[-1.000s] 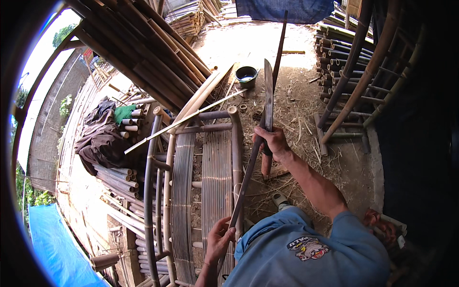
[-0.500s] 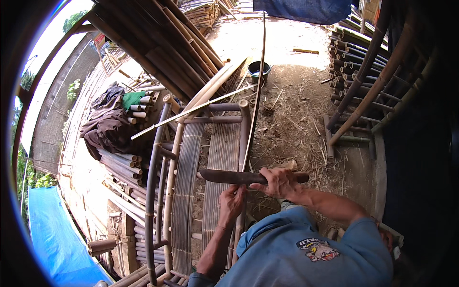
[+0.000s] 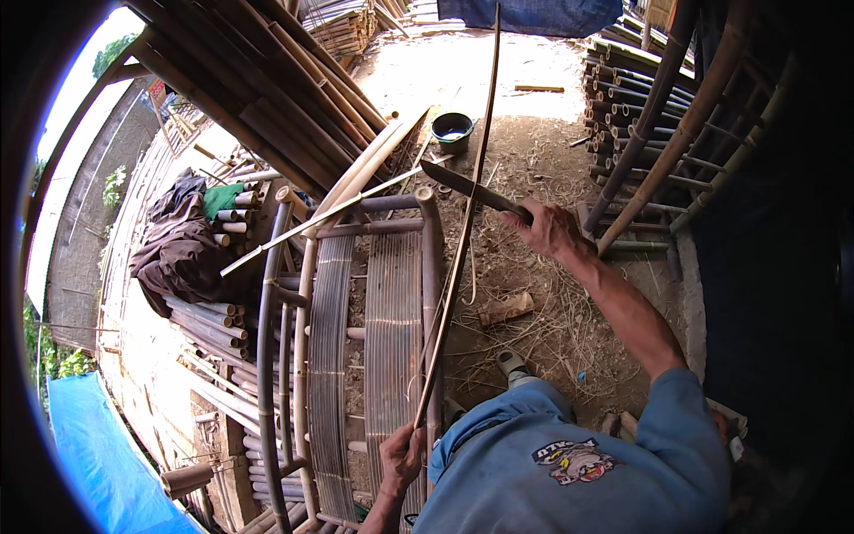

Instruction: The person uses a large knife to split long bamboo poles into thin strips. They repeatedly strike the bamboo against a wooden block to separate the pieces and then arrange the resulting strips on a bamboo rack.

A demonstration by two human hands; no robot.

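Observation:
My left hand is closed round the near end of a long, thin bamboo strip, low beside a bamboo bench. The strip runs far forward past the bench, tilted slightly right. Out ahead, my right hand grips the handle of a machete with a long dark blade. Its blade points forward and left and crosses the strip in view; whether they touch I cannot tell. The bench has round bamboo rails and a seat of narrow slats.
A pale split bamboo strip lies across the bench's far end. A black bucket stands beyond. Shavings and a bamboo offcut litter the ground. Stacked bamboo poles and a bamboo frame stand at right, with more poles at left.
My right hand has swung the machete forward, away from my left hand. My left hand has come down and nearer with the strip's end. The view has shifted slightly.

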